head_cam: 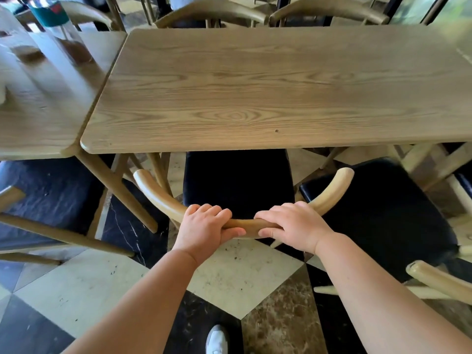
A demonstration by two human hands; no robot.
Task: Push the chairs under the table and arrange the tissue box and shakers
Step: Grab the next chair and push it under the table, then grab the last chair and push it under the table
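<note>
Left hand (204,226) and right hand (293,227) are gripping the chair (237,185) backrest, fingers closed around it, its seat partly under the surface's (255,85) near edge.

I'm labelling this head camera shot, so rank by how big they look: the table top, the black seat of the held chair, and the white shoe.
1. table top, largest.
2. black seat, partly hidden under the table.
3. white shoe, smallest, cut off by the frame edge.
</note>
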